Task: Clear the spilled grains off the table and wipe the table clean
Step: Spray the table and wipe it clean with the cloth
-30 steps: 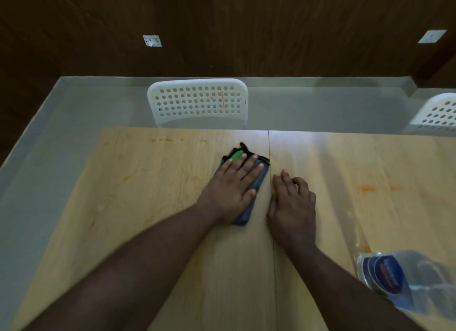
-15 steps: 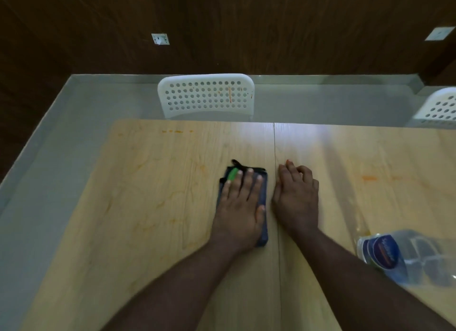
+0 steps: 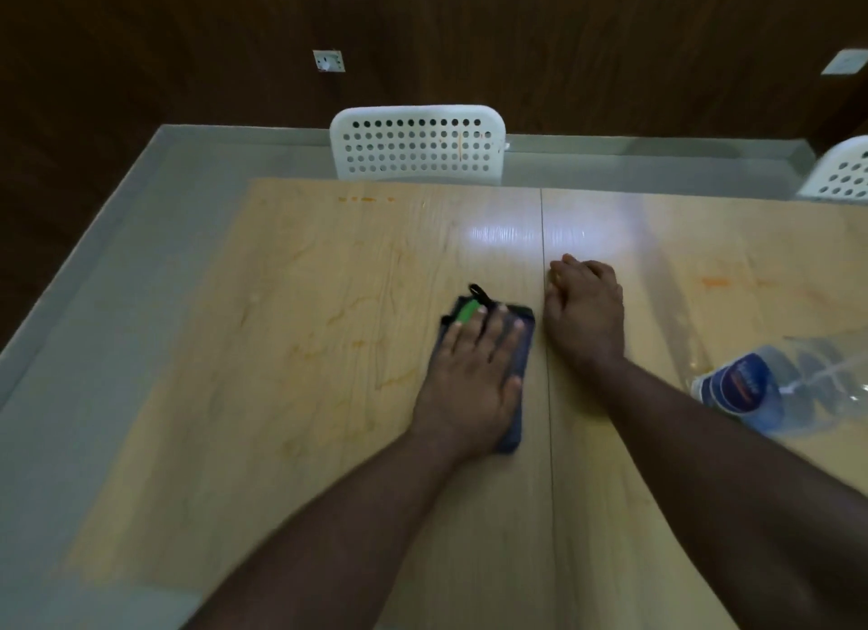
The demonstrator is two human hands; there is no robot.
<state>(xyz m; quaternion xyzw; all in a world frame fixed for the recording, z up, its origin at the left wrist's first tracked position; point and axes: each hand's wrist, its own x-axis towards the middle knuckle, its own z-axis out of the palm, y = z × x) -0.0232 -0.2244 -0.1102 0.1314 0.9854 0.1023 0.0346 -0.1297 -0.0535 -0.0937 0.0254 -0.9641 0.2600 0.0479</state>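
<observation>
A folded dark blue cloth [image 3: 520, 343] with a green tag and a black loop lies on the light wooden table [image 3: 300, 328], just left of the table's centre seam. My left hand [image 3: 474, 375] presses flat on the cloth with straight fingers. My right hand [image 3: 585, 312] rests on the table just right of the seam, fingers loosely curled, holding nothing. Faint orange stains mark the wood at the far left edge and at the right. No grains show on the surface.
A clear plastic water bottle [image 3: 770, 385] with a blue label lies on its side at the right. A white perforated chair [image 3: 417, 143] stands behind the table's far edge, another chair [image 3: 843, 173] at far right. Grey floor lies to the left.
My left hand has drawn the cloth back toward me along the seam. The right hand stays in place on the table. The camera view has shifted.
</observation>
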